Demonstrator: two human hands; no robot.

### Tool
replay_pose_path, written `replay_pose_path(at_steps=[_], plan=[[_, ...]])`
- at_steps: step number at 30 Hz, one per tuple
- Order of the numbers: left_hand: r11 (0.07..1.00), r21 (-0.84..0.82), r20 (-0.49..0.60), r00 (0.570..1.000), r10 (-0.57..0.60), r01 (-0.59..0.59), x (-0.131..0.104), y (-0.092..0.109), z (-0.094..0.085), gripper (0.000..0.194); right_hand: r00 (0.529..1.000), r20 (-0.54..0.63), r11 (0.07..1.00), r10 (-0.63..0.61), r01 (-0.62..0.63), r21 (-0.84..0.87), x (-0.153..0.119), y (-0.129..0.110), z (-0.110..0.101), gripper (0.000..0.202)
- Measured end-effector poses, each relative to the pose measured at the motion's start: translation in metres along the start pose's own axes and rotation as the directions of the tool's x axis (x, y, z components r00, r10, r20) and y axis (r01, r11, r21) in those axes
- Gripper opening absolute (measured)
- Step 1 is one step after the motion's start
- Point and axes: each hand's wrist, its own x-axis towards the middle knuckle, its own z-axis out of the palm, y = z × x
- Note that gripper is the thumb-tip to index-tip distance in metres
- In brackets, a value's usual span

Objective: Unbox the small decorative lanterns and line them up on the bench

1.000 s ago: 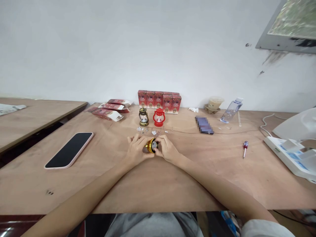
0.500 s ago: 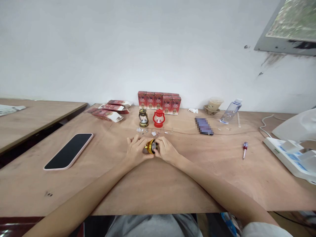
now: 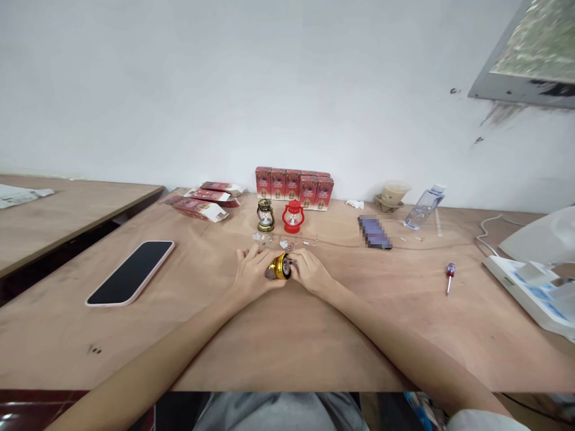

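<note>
My left hand (image 3: 252, 270) is closed around a small gold lantern (image 3: 282, 267) lying on its side, with its dark-rimmed base facing right. Against that base, the fingers of my right hand (image 3: 313, 272) pinch a small grey piece, which looks like a cover; part of it is hidden by the fingertips. Just beyond my hands stand a bronze lantern (image 3: 265, 215) and a red lantern (image 3: 293, 216), both upright. Small white tags (image 3: 284, 244) and bent wire pieces (image 3: 311, 242) lie between these lanterns and my hands.
Red boxes (image 3: 294, 184) stand along the wall, with opened boxes (image 3: 202, 208) to their left. A pink-edged phone (image 3: 131, 273) lies left. Rightward are another phone (image 3: 375, 232), a lidded cup (image 3: 392, 194), a tilted bottle (image 3: 424, 206), a screwdriver (image 3: 450, 278) and a power strip (image 3: 530, 290).
My right fingers have drawn back slightly from the lantern's base, and the grey piece now sticks out between them. The view has shifted slightly; the left hand keeps its hold.
</note>
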Motion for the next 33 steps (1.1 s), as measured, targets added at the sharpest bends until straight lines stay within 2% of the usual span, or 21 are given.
replay_pose_path(at_steps=[6,12,15,18,20,22,26,29,33], plan=[[1.0,0.005,0.016,1.0,-0.014,0.014,0.0,0.006,0.0,0.035,0.993,0.03,0.982,0.11,-0.114,0.149,-0.001,0.001,-0.001,0.02],[0.996,0.066,-0.024,0.998,-0.066,0.067,0.003,0.0,0.001,0.036,0.961,0.0,0.958,0.276,-0.275,0.083,0.0,0.0,0.001,0.021],[0.991,0.079,-0.031,0.993,-0.11,0.112,0.004,-0.006,-0.002,0.038,0.938,0.011,0.935,0.346,-0.346,0.076,-0.004,0.003,-0.011,0.018],[0.987,0.067,-0.077,0.987,-0.141,0.146,0.004,-0.012,-0.005,0.037,0.937,0.193,0.941,0.291,-0.317,0.119,-0.014,0.008,-0.033,0.016],[0.988,0.056,-0.106,0.985,-0.135,0.141,0.005,-0.014,-0.006,0.036,0.91,0.354,0.95,0.215,-0.279,0.141,-0.021,0.012,-0.047,0.019],[0.991,0.048,-0.116,0.986,-0.116,0.122,0.005,-0.015,-0.005,0.035,0.884,0.434,0.955,0.172,-0.258,0.147,-0.027,0.015,-0.055,0.02],[0.995,0.04,-0.125,0.988,-0.091,0.097,0.005,-0.014,-0.006,0.035,0.903,0.399,0.963,0.16,-0.232,0.138,-0.032,0.023,-0.049,0.021],[0.996,0.043,-0.143,0.987,-0.074,0.081,0.005,-0.014,-0.006,0.034,0.917,0.312,0.958,0.25,-0.28,0.056,-0.024,0.039,-0.036,0.025],[0.995,0.058,-0.164,0.984,-0.065,0.075,0.005,-0.017,-0.005,0.037,0.844,0.24,0.877,0.48,-0.453,-0.161,-0.004,0.07,-0.021,0.029]])
